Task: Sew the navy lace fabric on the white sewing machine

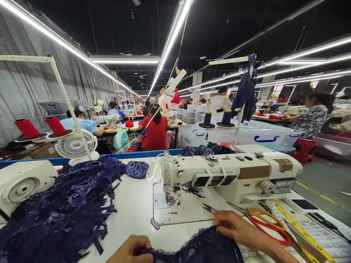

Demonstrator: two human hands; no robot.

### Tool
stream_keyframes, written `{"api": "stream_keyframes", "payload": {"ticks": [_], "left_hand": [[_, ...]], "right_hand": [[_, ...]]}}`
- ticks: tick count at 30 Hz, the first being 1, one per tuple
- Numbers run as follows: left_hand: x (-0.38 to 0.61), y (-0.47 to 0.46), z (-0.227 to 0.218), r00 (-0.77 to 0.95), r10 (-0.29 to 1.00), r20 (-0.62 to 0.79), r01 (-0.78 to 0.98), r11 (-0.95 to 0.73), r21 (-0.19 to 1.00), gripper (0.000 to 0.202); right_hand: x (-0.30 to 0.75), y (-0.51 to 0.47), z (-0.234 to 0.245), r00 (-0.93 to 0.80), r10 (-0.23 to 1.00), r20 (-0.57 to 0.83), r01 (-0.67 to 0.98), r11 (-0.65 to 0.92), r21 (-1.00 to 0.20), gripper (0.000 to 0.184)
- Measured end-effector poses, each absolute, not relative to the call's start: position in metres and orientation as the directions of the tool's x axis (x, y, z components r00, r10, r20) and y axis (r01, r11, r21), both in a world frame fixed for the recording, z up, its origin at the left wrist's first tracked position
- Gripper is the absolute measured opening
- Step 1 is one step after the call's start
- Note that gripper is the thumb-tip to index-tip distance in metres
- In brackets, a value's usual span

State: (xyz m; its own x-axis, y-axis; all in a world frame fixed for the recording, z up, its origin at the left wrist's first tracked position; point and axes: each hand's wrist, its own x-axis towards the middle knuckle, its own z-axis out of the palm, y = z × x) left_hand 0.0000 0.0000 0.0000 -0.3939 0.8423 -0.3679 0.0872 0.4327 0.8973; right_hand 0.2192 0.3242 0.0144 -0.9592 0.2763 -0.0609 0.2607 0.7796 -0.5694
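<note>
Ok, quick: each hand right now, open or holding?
Left hand: closed, holding the navy lace piece at its left end.
Right hand: closed, pinching its upper edge; can't tell if it also holds the metal blades.

Shows a bare left hand (133,251) with rounded knuckles, cropped near the wrist by the lower edge of view; shows a bare right hand (229,225) with a bare forearm (265,244), narrower towards the wrist.
</note>
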Motion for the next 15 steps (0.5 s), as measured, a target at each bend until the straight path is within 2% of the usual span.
{"api": "stream_keyframes", "payload": {"ticks": [3,8,12,15], "left_hand": [[-0.004,0.022,-0.008,-0.384,0.872,-0.304,0.114,0.372,0.921,0.031],[-0.009,0.028,0.0,-0.55,0.787,-0.279,0.286,0.492,0.822,0.02],[-0.012,0.03,0.006,-0.55,0.775,-0.31,0.315,0.537,0.783,0.022],[-0.014,0.033,0.007,-0.542,0.772,-0.332,0.313,0.551,0.773,0.023]], "right_hand": [[0.212,0.35,0.008,-0.949,0.315,0.001,0.267,0.805,-0.529,0.021],[0.198,0.347,0.011,-0.952,0.29,0.097,0.219,0.867,-0.448,0.025],[0.18,0.314,0.014,-0.976,0.189,0.112,0.105,0.849,-0.518,0.032],[0.166,0.29,0.013,-0.995,0.099,-0.01,0.086,0.806,-0.586,0.032]]}}
